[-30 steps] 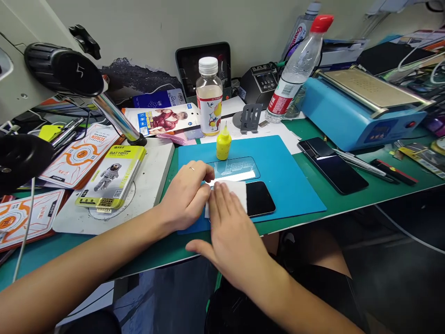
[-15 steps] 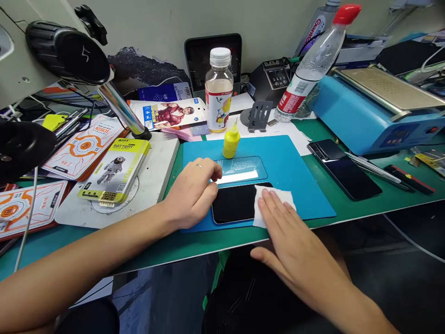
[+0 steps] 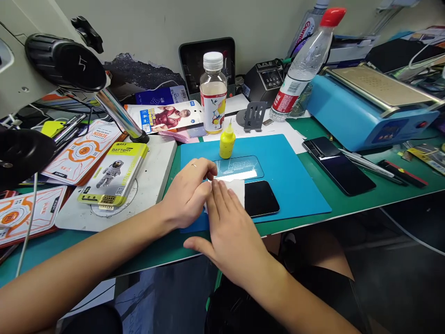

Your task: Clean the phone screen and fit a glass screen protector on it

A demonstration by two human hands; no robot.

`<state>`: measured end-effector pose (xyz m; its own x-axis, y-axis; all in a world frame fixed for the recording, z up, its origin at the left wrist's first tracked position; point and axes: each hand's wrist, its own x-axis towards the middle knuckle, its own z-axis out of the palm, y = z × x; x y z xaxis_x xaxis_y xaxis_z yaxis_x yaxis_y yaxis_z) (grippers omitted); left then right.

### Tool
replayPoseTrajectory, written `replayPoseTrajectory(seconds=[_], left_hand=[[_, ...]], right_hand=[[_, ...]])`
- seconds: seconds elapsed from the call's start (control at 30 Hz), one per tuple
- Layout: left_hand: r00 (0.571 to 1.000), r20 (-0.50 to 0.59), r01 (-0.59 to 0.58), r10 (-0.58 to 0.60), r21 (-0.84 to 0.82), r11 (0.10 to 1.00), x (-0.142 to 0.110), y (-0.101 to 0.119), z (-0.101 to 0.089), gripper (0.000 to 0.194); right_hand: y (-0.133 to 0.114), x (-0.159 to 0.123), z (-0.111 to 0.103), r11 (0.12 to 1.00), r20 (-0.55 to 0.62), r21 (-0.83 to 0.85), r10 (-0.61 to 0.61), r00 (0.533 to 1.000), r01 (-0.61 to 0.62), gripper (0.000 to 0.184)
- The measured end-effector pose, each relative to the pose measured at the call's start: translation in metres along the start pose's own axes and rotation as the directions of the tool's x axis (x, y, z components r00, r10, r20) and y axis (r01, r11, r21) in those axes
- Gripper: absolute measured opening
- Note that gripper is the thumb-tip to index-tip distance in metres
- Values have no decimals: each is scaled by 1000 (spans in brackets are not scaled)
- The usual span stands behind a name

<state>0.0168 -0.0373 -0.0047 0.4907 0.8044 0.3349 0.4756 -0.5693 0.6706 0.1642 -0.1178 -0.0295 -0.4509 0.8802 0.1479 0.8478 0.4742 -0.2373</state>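
A smartphone (image 3: pixel 261 198) with a dark screen lies on the blue mat (image 3: pixel 299 185). My left hand (image 3: pixel 189 190) is at its left end, fingers curled and thumb bent in against that edge; the exact contact is hidden. With fingers stretched out flat, my right hand (image 3: pixel 231 227) presses a white wipe (image 3: pixel 238 188) onto the left part of the screen. The thumb stands apart over the table's front edge. Just behind the phone lies a clear glass screen protector (image 3: pixel 243 167). A small yellow dropper bottle (image 3: pixel 227 143) stands upright beyond it.
Battery boxes (image 3: pixel 114 171) lie on a grey microscope base at left, under a metal post (image 3: pixel 120 113). Two drink bottles (image 3: pixel 213 104) and a phone stand (image 3: pixel 255 116) are behind. At right are another phone (image 3: pixel 342 169), tweezers (image 3: pixel 373 167) and a blue heating machine (image 3: pixel 365 116).
My right hand has slid the wipe leftward across the screen, from the phone's right end to its left part, uncovering the right end. My left hand stays at the left end.
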Motion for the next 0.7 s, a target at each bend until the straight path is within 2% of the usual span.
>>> replayPoseTrajectory(seconds=[0.1, 0.23, 0.33, 0.47, 0.53, 0.7], left_hand=[[1000, 1, 12, -12, 7, 1000, 0, 0, 0, 16], [1000, -7, 7, -7, 2, 1000, 0, 0, 0, 17], [999, -20, 27, -28, -37, 999, 0, 0, 0, 19], [995, -62, 66, -77, -153, 986, 0, -3, 1, 21], [992, -66, 97, -111, -186, 978, 0, -5, 1, 21], [989, -29, 134, -142, -195, 972, 2, -3, 1, 22]], right_hand=[[-1, -11, 2, 996, -4, -22, -88, 996, 88, 110], [12, -37, -5, 978, 23, -74, -193, 981, 194, 107], [18, -37, -12, 976, 39, -68, -204, 978, 206, 104], [13, -12, -10, 986, 66, -31, -160, 985, 162, 108], [10, -8, -7, 988, 44, -30, -147, 988, 149, 108], [11, -37, -5, 970, -15, -81, -233, 972, 231, 111]])
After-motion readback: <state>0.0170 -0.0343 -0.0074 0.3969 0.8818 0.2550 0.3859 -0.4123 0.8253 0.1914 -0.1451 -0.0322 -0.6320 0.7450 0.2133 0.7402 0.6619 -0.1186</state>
